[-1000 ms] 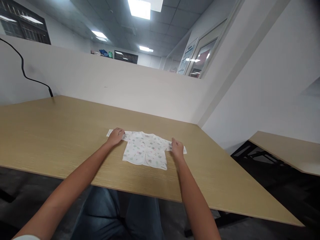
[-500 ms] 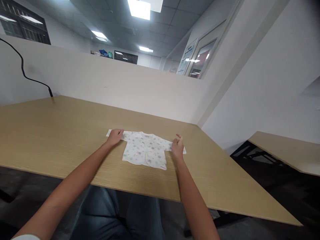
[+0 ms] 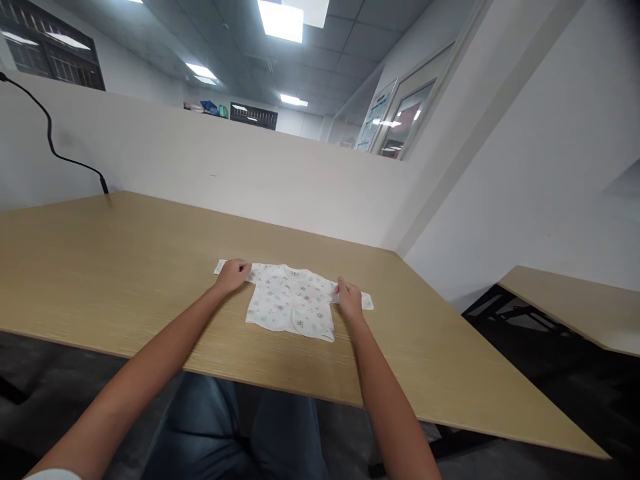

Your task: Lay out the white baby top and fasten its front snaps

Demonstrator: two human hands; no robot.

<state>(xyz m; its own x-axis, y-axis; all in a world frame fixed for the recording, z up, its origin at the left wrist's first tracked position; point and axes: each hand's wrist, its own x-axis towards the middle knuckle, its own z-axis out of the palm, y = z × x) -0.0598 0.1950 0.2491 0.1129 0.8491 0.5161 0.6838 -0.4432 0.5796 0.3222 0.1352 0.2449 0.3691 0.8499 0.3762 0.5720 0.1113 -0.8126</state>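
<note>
A small white baby shirt [image 3: 287, 301] with a scattered pastel print lies flat on the wooden table [image 3: 150, 267], its neckline away from me and both sleeves spread sideways. My left hand [image 3: 233, 277] is closed on the left sleeve, and the cuff pokes out beyond it. On the other side, my right hand [image 3: 350, 301] pinches the right sleeve close to the shirt's body, with the cuff showing past the hand. The fingertips of both hands are partly hidden. A small dark label mark shows inside the collar.
A white partition [image 3: 260, 180] rises along the table's far edge. At the back left stands a thin black gooseneck [image 3: 50, 137]. To the right, past a gap, is another wooden table [image 3: 575, 303]. My legs [image 3: 240, 427] are under the near edge.
My right hand has shifted inward along the right sleeve, toward the shirt's body, and its raised fingers have closed. My left hand has moved slightly inward on its sleeve. The shirt stays in place.
</note>
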